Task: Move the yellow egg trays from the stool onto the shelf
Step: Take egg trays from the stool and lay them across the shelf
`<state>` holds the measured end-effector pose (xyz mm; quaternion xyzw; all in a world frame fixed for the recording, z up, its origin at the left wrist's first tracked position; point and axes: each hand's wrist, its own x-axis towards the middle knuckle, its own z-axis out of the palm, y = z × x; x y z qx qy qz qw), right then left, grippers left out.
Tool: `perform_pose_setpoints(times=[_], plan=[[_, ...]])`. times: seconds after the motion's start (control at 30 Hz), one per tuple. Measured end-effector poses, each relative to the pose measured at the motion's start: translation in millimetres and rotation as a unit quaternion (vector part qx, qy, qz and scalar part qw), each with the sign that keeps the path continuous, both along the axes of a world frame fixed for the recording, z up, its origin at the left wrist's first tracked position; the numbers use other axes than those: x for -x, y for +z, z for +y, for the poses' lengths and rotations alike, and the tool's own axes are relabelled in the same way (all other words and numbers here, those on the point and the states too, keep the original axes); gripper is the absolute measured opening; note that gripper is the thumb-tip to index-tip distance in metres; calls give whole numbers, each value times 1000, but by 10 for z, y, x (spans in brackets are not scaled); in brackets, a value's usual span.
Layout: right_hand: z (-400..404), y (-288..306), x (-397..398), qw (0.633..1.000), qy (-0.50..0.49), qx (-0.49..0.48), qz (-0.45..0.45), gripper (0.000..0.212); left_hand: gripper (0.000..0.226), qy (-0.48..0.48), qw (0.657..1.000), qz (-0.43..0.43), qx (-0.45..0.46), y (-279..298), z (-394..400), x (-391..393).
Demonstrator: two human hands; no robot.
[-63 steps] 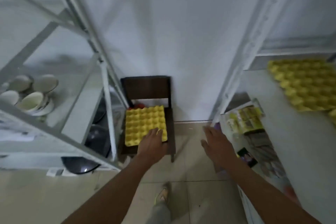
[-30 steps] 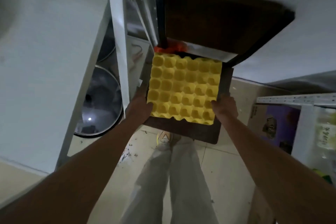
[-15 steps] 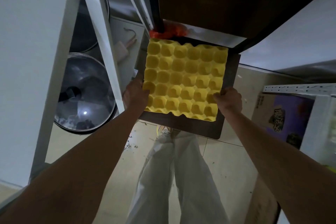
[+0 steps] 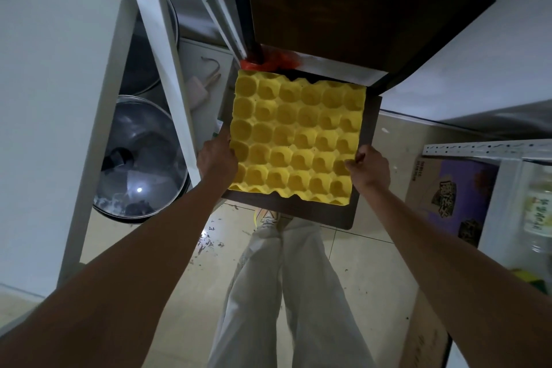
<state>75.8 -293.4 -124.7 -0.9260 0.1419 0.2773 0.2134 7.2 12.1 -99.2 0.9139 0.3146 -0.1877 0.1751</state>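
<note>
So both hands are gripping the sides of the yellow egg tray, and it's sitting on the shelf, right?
Not quite. Both the left hand and right hand do grip the yellow egg tray, but the head view shows it sitting on the dark stool, not the shelf.

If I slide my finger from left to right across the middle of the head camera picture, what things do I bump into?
Round glass pot lid → white metal shelf post → left hand → yellow egg tray → right hand → purple printed cardboard box → clear plastic bottle.
</note>
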Motion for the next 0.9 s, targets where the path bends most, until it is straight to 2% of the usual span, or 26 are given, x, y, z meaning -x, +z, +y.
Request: perform_pose_setpoints(times=[0.2, 0.47, 0.6, 0.73, 0.9], plan=[[-79, 112, 13, 999, 1, -36, 10, 17, 30, 11, 1000, -26, -7, 226, -36, 52], [-257, 699, 321, 988, -76, -129, 33, 20, 18, -14, 1000, 14, -16, 879, -143, 135], [-483, 1173, 698, 985, -114, -130, 1, 28, 5, -41, 999, -1, -3, 1239, -334, 163], [-674, 1508, 1090, 977, -154, -141, -39, 26, 4, -77, 997, -17, 11, 1450, -480, 222], [-675, 1460, 1252, 976, -154, -144, -54, 31, 6, -97, 995, -16, 16, 1449, -475, 344]])
